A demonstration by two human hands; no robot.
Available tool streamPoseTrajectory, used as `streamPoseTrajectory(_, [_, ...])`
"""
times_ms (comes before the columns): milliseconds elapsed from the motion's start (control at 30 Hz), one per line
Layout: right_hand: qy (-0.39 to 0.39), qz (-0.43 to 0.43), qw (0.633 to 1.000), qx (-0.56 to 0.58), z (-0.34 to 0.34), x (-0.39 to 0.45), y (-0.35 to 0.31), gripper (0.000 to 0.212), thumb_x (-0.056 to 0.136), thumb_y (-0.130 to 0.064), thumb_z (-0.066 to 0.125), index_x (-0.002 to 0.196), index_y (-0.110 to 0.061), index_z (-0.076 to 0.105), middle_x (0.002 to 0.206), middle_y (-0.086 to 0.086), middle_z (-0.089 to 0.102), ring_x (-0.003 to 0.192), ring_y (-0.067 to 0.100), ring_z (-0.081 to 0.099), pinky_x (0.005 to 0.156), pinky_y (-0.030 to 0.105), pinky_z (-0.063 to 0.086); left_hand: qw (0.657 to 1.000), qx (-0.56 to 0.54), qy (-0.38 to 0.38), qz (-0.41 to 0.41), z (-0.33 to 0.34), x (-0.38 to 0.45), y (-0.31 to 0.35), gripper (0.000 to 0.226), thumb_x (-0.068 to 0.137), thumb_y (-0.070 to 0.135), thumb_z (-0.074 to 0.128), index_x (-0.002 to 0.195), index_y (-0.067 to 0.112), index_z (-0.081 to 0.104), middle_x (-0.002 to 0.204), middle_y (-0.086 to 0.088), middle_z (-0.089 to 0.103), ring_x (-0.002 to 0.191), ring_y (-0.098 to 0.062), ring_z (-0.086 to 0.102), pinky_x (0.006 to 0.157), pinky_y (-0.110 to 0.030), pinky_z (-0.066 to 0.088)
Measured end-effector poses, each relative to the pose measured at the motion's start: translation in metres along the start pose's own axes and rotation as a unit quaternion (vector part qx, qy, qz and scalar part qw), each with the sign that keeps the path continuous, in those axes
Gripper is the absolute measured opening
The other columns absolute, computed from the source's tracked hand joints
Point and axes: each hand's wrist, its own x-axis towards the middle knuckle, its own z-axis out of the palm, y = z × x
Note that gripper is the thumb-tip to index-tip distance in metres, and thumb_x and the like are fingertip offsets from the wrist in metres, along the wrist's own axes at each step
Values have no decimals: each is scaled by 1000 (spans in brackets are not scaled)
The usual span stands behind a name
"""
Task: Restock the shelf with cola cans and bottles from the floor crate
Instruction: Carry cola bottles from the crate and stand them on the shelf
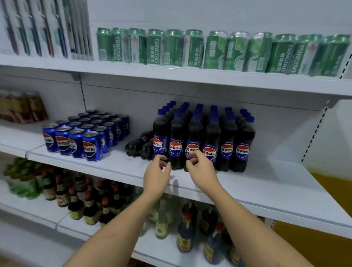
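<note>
Reaching at the middle shelf [254, 192]: left hand [156, 177] and right hand [201, 172] sit at the base of the front-row Pepsi bottles [203, 140], fingers curled, touching but not clearly gripping any bottle. Two bottles lying down [140, 144] just left of the upright block. Pepsi cans [84, 135] grouped further left, same shelf. Green beer cans [207, 49] above.
</note>
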Motion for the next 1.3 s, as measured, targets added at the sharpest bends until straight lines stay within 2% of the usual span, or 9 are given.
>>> streamPoseTrajectory(167, [-49, -57, 997, 16, 43, 4, -39, 10, 98, -22, 57, 107, -21, 60, 90, -7, 63, 82, 14, 61, 81, 36, 55, 993, 23, 100, 52, -52, 31, -8, 14, 95, 26, 58, 109, 28, 60, 98, 11, 62, 102, -15, 57, 83, -34, 51])
streamPoseTrajectory(300, [-96, -67, 993, -1, 84, 19, -60, 25, 98, -30, 57, 122, -22, 56, 110, -4, 62, 93, 14, 60, 89, 38, 53, 994, 26, 109, 16, -80, 70, -26, 27, 96, 29, 57, 123, 23, 58, 118, 4, 62, 113, -17, 52, 95, -37, 48])
streamPoseTrajectory(467, [-165, -62, 981, -82, 131, 62, -85, 48, 99, -39, 54, 141, -18, 44, 139, 5, 42, 122, 21, 48, 94, 31, 40, 995, 69, 16, -67, -95, 138, -63, 53, 87, 23, 66, 137, 18, 50, 134, -10, 54, 124, -29, 51, 100, -43, 46])
streamPoseTrajectory(633, [-155, -15, 980, -127, 179, 106, -89, 48, 102, -37, 46, 145, -15, 39, 148, 13, 35, 135, 34, 37, 113, 45, 33, 992, 52, -65, -99, -86, 204, -96, 60, 82, 28, 70, 137, 12, 51, 134, -16, 56, 118, -34, 58, 97, -43, 50])
streamPoseTrajectory(700, [-140, 0, 980, -145, 195, 122, -87, 46, 105, -34, 40, 145, -11, 38, 150, 18, 34, 137, 38, 34, 115, 45, 30, 990, 30, -92, -106, -78, 227, -106, 59, 80, 26, 70, 134, 11, 52, 131, -18, 58, 114, -34, 60, 95, -40, 51])
streamPoseTrajectory(900, [-91, 63, 976, -188, 224, 161, -71, 48, 106, -32, 35, 150, -12, 35, 154, 19, 30, 142, 40, 28, 117, 47, 26, 972, 46, -198, -114, -41, 270, -125, 48, 95, 4, 59, 141, -1, 47, 141, -20, 54, 129, -33, 54, 93, -27, 44])
streamPoseTrajectory(1100, [-64, 107, 970, -210, 239, 179, -49, 54, 103, -25, 16, 152, -7, 33, 153, 20, 32, 144, 43, 23, 120, 47, 16, 957, 120, -249, -91, -10, 296, -139, 31, 98, 19, 53, 123, 0, 55, 125, -18, 60, 117, -34, 58, 84, -29, 42])
streamPoseTrajectory(1200, [-37, 125, 960, -249, 247, 185, -51, 46, 103, -13, 33, 147, 1, 35, 153, 21, 31, 145, 36, 26, 119, 40, 19, 931, 180, -312, -56, -16, 301, -129, 36, 104, 29, 45, 130, 5, 51, 130, -9, 56, 116, -29, 56, 80, -27, 38])
streamPoseTrajectory(1300, [7, 164, 946, -278, 254, 189, -49, 60, 96, -11, 48, 151, 0, 25, 155, 20, 29, 143, 33, 32, 117, 36, 24, 919, 217, -327, -45, -17, 302, -117, 33, 101, 34, 47, 124, 12, 57, 123, -11, 62, 105, -25, 59, 73, -24, 39])
